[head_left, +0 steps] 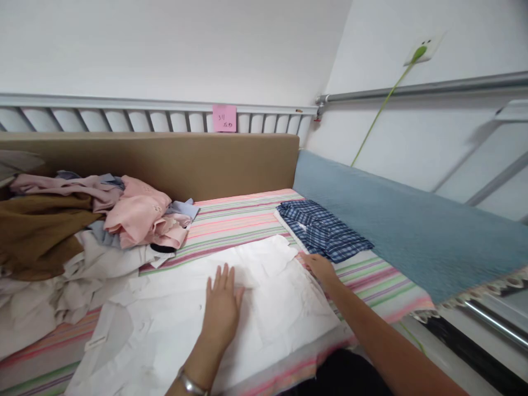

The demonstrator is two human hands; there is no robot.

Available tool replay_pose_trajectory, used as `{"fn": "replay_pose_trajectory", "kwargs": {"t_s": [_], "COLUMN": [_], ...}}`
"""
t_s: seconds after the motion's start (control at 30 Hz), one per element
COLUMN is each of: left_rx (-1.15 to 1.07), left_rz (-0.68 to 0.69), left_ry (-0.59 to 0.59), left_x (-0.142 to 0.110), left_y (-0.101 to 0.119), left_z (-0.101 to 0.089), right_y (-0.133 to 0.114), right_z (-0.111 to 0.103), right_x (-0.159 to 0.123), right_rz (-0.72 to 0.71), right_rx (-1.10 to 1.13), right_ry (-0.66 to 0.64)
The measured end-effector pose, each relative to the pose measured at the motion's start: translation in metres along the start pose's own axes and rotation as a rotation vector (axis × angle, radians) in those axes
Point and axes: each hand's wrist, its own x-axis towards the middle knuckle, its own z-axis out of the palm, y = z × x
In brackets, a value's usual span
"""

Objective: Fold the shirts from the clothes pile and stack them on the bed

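A white shirt (173,308) lies spread on the striped sheet, its collar end with a small label toward the lower left. My left hand (221,308), with a metal band at the wrist, rests flat on the shirt's middle, fingers stretched out. At the shirt's right edge, my right hand (319,268) has its fingers closed on the white cloth; the fingertips are partly hidden. Just beyond that hand sits a folded blue checked shirt (325,228).
A heap of loose clothes (136,212), pink, brown, grey and white, fills the left side. Behind stands a brown padded board (231,165) before a white radiator with a pink note (225,118). A blue cover (404,220) runs along the right wall, below a green cord (381,110).
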Motion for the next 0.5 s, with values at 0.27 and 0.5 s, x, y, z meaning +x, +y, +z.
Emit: {"fn": "replay_pose_trajectory", "kwargs": {"t_s": [0.27, 0.5], "left_rx": [0.064, 0.091], "left_rz": [-0.032, 0.116], "left_ry": [-0.130, -0.243], "left_x": [0.037, 0.035], "left_y": [0.052, 0.052], "left_z": [0.052, 0.046], "right_y": [-0.008, 0.002], "right_z": [0.019, 0.027], "right_x": [0.034, 0.041], "right_rz": [0.005, 0.016], "right_rx": [-0.015, 0.116], "right_ry": [-0.228, -0.286]}}
